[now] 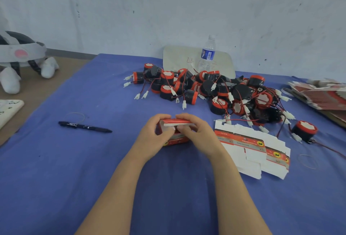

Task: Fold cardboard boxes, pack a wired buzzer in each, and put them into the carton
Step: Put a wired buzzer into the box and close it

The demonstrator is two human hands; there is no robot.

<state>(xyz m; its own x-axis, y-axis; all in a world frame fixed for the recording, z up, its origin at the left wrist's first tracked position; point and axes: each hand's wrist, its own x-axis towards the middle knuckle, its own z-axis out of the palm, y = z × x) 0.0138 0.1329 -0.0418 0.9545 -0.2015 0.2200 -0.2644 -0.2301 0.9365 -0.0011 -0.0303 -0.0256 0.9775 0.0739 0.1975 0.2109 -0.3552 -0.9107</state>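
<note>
A small red and white cardboard box stands on the blue cloth at the table's middle. My left hand grips its left side, with the fingers curled over the top flap. My right hand grips its right side, thumb pressed on the white flap at the front. Behind it lies a heap of red and black wired buzzers with white plugs. One buzzer sits apart at the right. Flat unfolded boxes lie just right of my right hand.
A black pen lies to the left. A water bottle stands at the back before a white board. A stack of flat box blanks is at the far right. A headset rests at far left.
</note>
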